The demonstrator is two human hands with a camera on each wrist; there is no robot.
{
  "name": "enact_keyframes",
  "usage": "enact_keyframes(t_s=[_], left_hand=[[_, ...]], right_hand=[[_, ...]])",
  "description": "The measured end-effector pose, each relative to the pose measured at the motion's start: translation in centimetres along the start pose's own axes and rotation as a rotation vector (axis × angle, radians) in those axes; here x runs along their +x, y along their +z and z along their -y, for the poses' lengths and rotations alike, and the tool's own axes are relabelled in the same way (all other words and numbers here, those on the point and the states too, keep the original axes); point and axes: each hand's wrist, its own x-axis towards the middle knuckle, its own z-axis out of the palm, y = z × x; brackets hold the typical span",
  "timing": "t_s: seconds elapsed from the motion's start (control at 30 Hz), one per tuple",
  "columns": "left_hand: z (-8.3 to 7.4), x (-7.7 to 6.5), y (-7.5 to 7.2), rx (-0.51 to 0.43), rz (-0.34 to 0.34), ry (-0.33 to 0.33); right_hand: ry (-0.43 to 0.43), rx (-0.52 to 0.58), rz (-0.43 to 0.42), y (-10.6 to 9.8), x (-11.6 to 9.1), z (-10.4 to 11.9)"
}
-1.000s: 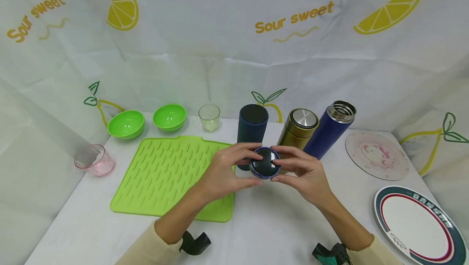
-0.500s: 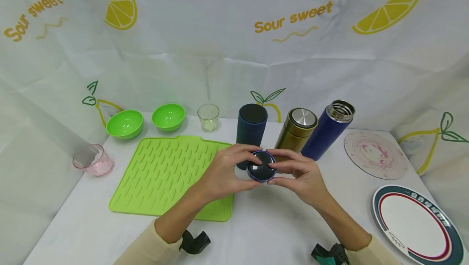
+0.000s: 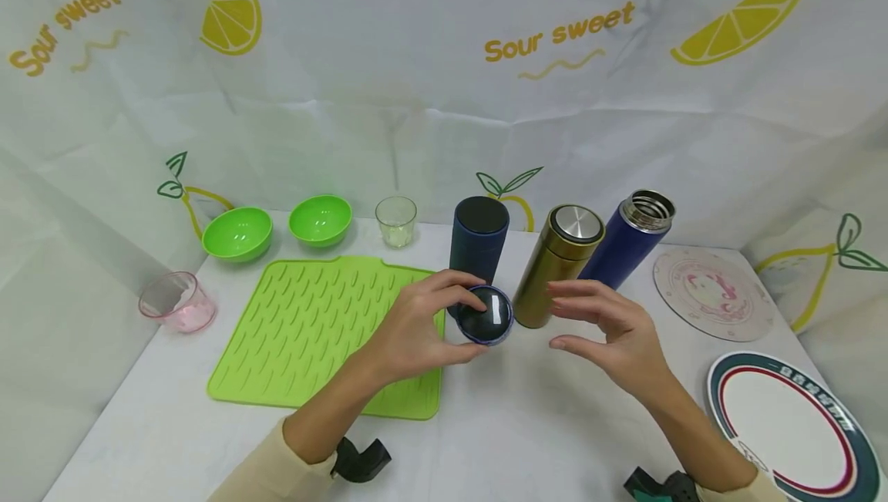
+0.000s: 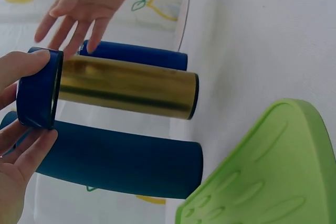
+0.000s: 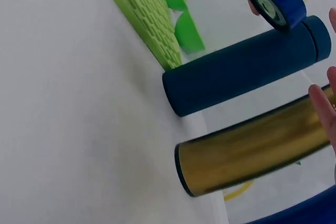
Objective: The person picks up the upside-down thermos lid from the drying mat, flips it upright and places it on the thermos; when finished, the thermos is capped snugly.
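A round blue bottle lid [image 3: 485,315] with a dark glossy top is held in the air by my left hand [image 3: 423,325], thumb and fingers around its rim. The right wrist view shows the lid's [image 5: 275,1] pale underside. My right hand [image 3: 613,332] is apart from it, fingers extended and holding nothing, just in front of the gold thermos [image 3: 548,278]. Behind the left hand stands a capped dark blue thermos [image 3: 479,240]. The uncapped blue bottle [image 3: 627,236], its steel mouth bare, stands behind the gold one, its lower part hidden.
A green drying mat [image 3: 312,332] lies on the left. Two green bowls [image 3: 238,234] and a clear glass [image 3: 396,222] line the back, with a pink glass [image 3: 178,302] at far left. On the right lie a pink round mat [image 3: 714,294] and a white plate [image 3: 784,425].
My right hand has let go of the lid and moved right, its fingers spreading. The left hand keeps the lid, which has shifted slightly left.
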Motion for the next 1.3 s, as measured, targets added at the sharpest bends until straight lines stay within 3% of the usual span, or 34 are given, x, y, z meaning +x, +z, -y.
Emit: enact_keyframes(t_s=[0.1, 0.27, 0.37, 0.43, 0.5, 0.67, 0.77, 1.0, 1.3], left_hand=[[0.1, -0.2, -0.1, 0.002, -0.004, 0.011], [0.2, -0.4, -0.2, 0.001, -0.002, 0.024], [0.3, -0.5, -0.2, 0.002, -0.008, 0.025], [0.3, -0.6, -0.2, 0.004, -0.013, 0.018], [0.4, -0.7, -0.2, 0.006, -0.020, 0.009], [0.5, -1.0, -0.2, 0.003, -0.031, -0.011], [0.6, -1.1, -0.2, 0.002, -0.030, -0.018], [0.7, -1.1, -0.1, -0.023, -0.028, -0.034], [0.6, -1.1, -0.2, -0.060, -0.026, -0.058]], right_hand=[[-0.032, 0.023, -0.133, -1.5, -0.7, 0.2], [-0.085, 0.014, -0.431, -4.1, -1.5, 0.2], [-0.064, -0.047, -0.591, -5.2, -1.4, -0.3], [-0.008, -0.097, -0.650, -5.8, -1.2, -0.9], [0.082, -0.159, -0.668, -6.1, -0.9, -1.6], [0.316, -0.264, -0.596, -6.5, -0.3, -3.5], [0.392, -0.262, -0.572, -6.5, 0.0, -4.6], [0.426, -0.214, -0.607, -5.9, 0.3, -6.4], [0.449, -0.355, -0.610, -5.8, 0.1, -7.6]])
